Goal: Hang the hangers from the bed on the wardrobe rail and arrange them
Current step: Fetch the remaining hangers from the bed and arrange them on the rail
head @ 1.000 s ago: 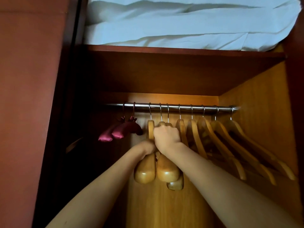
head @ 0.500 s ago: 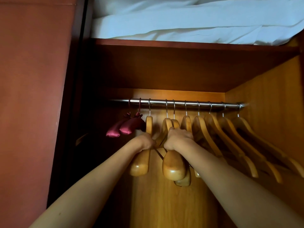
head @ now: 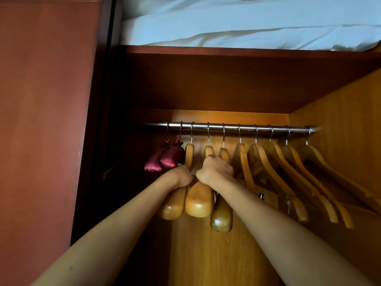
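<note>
**Wardrobe interior, both hands at the rail**

Warm honey-coloured panelling lined the back and right side of the open wardrobe, with a reddish-brown door (head: 45, 120) standing at the left. Above the hanging space a dark wooden shelf (head: 226, 52) carried folded white bedding (head: 247, 23).

Under the shelf ran a chrome wardrobe rail (head: 237, 129), and every hanger in sight hung from it by a metal hook. At its left end were two burgundy satin padded hangers (head: 162, 159), close together. Just right of them hung the leftmost wooden hanger (head: 174, 205), and the person's left hand (head: 181, 177) had its fingers curled round that hanger's near arm, gripping it below the neck. The next two hangers (head: 199, 201) hung right beside it. The right hand (head: 216, 169) was closed in a fist over their upper parts, knuckles up. I could not make out whether the fingers wrapped both necks or only one. These three hangers pointed their rounded shoulder ends towards the camera, nearly touching one another.

Five more wooden hangers (head: 288, 176) filled the remainder of the rail out to the right wall, evenly spaced and fanned at an angle, untouched by either hand. Both bare forearms reached up from the bottom of the view and almost met at the wrists.
</note>
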The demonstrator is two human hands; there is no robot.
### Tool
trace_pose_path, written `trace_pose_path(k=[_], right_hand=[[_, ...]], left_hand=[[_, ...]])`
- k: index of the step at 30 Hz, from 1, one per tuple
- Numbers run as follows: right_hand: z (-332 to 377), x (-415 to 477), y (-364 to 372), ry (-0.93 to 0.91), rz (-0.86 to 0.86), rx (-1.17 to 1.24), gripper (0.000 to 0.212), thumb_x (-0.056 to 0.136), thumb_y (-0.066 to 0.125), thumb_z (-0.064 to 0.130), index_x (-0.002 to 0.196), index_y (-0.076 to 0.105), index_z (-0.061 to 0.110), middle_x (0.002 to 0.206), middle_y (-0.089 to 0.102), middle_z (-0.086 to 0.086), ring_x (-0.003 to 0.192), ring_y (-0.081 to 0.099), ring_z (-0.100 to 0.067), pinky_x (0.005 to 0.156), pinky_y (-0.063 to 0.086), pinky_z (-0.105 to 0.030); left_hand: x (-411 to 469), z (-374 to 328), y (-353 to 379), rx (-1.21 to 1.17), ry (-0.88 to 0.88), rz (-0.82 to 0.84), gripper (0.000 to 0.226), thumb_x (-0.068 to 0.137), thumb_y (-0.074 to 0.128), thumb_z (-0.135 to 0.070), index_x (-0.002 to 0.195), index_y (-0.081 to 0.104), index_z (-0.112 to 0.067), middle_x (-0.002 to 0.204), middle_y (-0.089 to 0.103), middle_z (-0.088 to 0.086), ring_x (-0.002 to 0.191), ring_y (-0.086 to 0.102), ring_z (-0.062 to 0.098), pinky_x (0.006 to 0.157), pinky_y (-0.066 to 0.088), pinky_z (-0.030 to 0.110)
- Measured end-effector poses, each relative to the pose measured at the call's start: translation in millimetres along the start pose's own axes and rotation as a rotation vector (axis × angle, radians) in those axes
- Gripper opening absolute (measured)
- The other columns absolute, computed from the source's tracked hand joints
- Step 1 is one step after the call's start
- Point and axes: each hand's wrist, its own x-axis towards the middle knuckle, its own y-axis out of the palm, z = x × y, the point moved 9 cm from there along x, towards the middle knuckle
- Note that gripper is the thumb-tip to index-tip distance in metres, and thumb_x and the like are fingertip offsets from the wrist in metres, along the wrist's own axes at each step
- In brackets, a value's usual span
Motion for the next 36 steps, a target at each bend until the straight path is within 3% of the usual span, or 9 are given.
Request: trace_pose_path(k=[5, 8, 12, 15, 18, 23, 24, 29, 36], right_hand=[[1.6, -0.9, 6.3, -0.01, 0.056, -0.032, 0.034, 0.082, 0.058, 0.033, 0.111, 0.057, 0.016, 0.095, 0.059, -0.004, 0.092, 0.061, -0.024, 0.056, 0.038, -0.029], [-4.5, -3.2, 4.2, 0.005, 0.065, -0.053, 0.044, 0.082, 0.059, 0.037, 0.12, 0.052, 0.017, 0.095, 0.057, -0.004, 0.086, 0.059, -0.023, 0.05, 0.035, -0.027], [-11.4, -5.3, 2.7, -0.011, 0.067, -0.039, 0.049, 0.085, 0.055, 0.039, 0.128, 0.046, 0.017, 0.109, 0.06, -0.006, 0.098, 0.061, -0.026, 0.05, 0.033, -0.027], [-14.0, -8.3, 0.6, -0.023, 0.075, -0.024, 0.047, 0.09, 0.049, 0.041, 0.13, 0.045, 0.016, 0.115, 0.06, -0.007, 0.103, 0.06, -0.028, 0.061, 0.038, -0.03], [-18.1, -13.7, -3.6, -0.019, 0.057, -0.009, 0.043, 0.094, 0.041, 0.04, 0.129, 0.047, 0.015, 0.118, 0.06, -0.009, 0.106, 0.059, -0.03, 0.069, 0.04, -0.034], [-22.6, -19.8, -10.7, -0.023, 0.006, 0.018, 0.04, 0.098, 0.032, 0.036, 0.124, 0.051, 0.013, 0.113, 0.061, -0.009, 0.101, 0.06, -0.029, 0.067, 0.038, -0.033], [-23.5, -20.6, -12.2, -0.02, -0.001, 0.019, 0.039, 0.099, 0.031, 0.036, 0.122, 0.053, 0.013, 0.112, 0.062, -0.009, 0.1, 0.06, -0.029, 0.067, 0.038, -0.032], [-26.2, -23.7, -19.4, -0.027, -0.046, 0.035, 0.04, 0.099, 0.029, 0.034, 0.114, 0.059, 0.013, 0.106, 0.064, -0.009, 0.097, 0.062, -0.029, 0.066, 0.038, -0.032], [-26.4, -24.4, -44.5, -0.1, -0.218, 0.038, 0.031, 0.096, 0.037, 0.032, 0.111, 0.058, 0.014, 0.102, 0.064, -0.009, 0.092, 0.063, -0.03, 0.062, 0.04, -0.03]], left_hand=[[-0.9, 0.8, 1.6, -0.056, 0.017, -0.008, 0.03, 0.091, 0.052, -0.014, 0.113, 0.062, 0.002, 0.109, 0.064, 0.02, 0.092, 0.057, 0.026, 0.086, 0.048, 0.035], [-2.1, -4.5, 4.5, -0.083, 0.039, 0.006, 0.029, 0.09, 0.051, -0.013, 0.113, 0.062, 0.001, 0.112, 0.063, 0.02, 0.103, 0.06, 0.032, 0.091, 0.049, 0.037], [-6.8, -9.4, 5.2, -0.097, 0.053, 0.018, 0.036, 0.094, 0.049, -0.025, 0.121, 0.058, -0.003, 0.121, 0.061, 0.017, 0.111, 0.058, 0.03, 0.098, 0.048, 0.036], [-8.6, -13.0, 3.9, -0.093, 0.075, 0.016, 0.039, 0.097, 0.045, -0.03, 0.125, 0.055, -0.005, 0.126, 0.058, 0.013, 0.115, 0.056, 0.029, 0.095, 0.044, 0.03], [-9.3, -10.5, 3.9, -0.116, 0.066, 0.019, 0.041, 0.096, 0.046, -0.032, 0.127, 0.054, -0.007, 0.125, 0.06, 0.015, 0.112, 0.058, 0.029, 0.1, 0.047, 0.037], [-9.6, -4.4, 1.8, -0.181, 0.024, -0.008, 0.035, 0.095, 0.049, -0.029, 0.121, 0.056, -0.009, 0.094, 0.059, 0.004, 0.086, 0.056, 0.017, 0.066, 0.046, 0.024], [-9.8, -5.2, 1.8, -0.185, 0.026, -0.009, 0.036, 0.094, 0.049, -0.029, 0.123, 0.055, -0.009, 0.094, 0.059, 0.003, 0.086, 0.056, 0.018, 0.066, 0.045, 0.023], [-14.4, -7.3, 2.9, -0.147, -0.021, -0.004, 0.044, 0.095, 0.046, -0.031, 0.133, 0.048, -0.01, 0.126, 0.057, 0.013, 0.108, 0.057, 0.025, 0.081, 0.041, 0.027], [-32.5, -17.9, -0.9, 0.094, -0.052, 0.071, 0.046, 0.099, 0.036, -0.031, 0.136, 0.044, -0.005, 0.136, 0.051, 0.018, 0.122, 0.052, 0.033, 0.102, 0.045, 0.038]])
